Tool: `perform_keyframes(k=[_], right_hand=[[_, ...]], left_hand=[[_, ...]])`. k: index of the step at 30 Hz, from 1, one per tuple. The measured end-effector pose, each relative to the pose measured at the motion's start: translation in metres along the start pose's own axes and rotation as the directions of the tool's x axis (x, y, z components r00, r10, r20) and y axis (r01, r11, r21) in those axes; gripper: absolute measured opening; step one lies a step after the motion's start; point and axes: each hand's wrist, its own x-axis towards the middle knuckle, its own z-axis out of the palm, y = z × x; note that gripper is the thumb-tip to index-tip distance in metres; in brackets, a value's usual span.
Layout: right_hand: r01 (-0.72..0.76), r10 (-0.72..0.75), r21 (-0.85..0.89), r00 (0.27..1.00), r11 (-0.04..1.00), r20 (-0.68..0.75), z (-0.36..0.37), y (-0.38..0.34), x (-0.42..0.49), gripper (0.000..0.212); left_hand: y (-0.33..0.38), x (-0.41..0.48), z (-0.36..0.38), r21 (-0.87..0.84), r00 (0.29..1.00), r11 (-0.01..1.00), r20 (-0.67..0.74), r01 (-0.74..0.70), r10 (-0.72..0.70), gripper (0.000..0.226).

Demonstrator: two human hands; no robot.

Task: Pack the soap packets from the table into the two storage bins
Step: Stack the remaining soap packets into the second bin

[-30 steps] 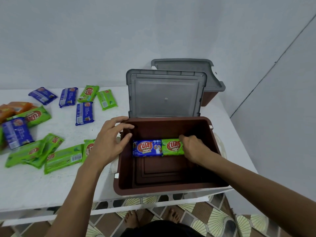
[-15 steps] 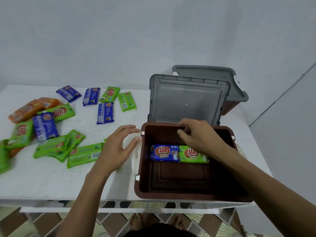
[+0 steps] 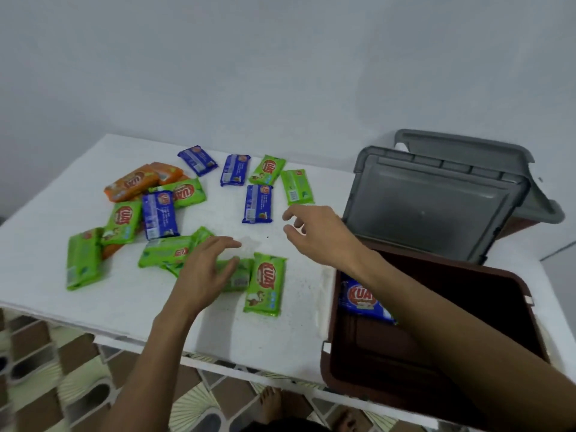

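Fingers (image 3: 226, 244) all spread, empty, left hand (image 3: 202, 271) over green packets (image 3: 168, 249), right hand (image 3: 324, 238) outstretched (palm down)

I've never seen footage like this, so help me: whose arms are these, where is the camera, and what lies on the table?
There is no machine: these are a person's two bare arms, filmed by one wide-angle camera worn on the head, looking down. The white table carries scattered soap packets, green, blue and orange. At the right stands an open brown bin, its grey lid tipped back, with a blue packet inside. A second bin sits behind it. The left hand is low over the green packets near the front; the right hand reaches out above the table. Both are open and hold nothing.
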Motion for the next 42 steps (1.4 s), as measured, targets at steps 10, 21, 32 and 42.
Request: perform_keyframes(k=[10, 21, 32, 42], right_hand=[[-0.033, 0.058, -0.146, 0.983, 0.989, 0.175, 0.055, -0.003, 0.106, 0.033], [0.005, 0.176, -0.404, 0.896, 0.915, 0.407, 0.092, -0.013, 0.147, 0.047], [0.025, 0.000, -0.160, 0.987, 0.987, 0.158, 0.071, 0.005, 0.139, 0.034], [-0.078, 0.117, 0.377, 0.990, 0.923, -0.083, 0.014, 0.028, 0.095, 0.021]], left_hand=[[-0.071, 0.015, -0.024, 0.216, 0.981, 0.957, -0.017, 0.192, -0.192, 0.041], [-0.097, 0.021, -0.044, 0.235, 0.970, 0.967, 0.192, 0.101, -0.147, 0.059], [-0.092, 0.026, -0.051, 0.265, 0.965, 0.958, 0.201, 0.114, -0.170, 0.057], [-0.069, 0.023, -0.061, 0.257, 0.997, 0.963, -0.038, 0.081, -0.073, 0.067]])
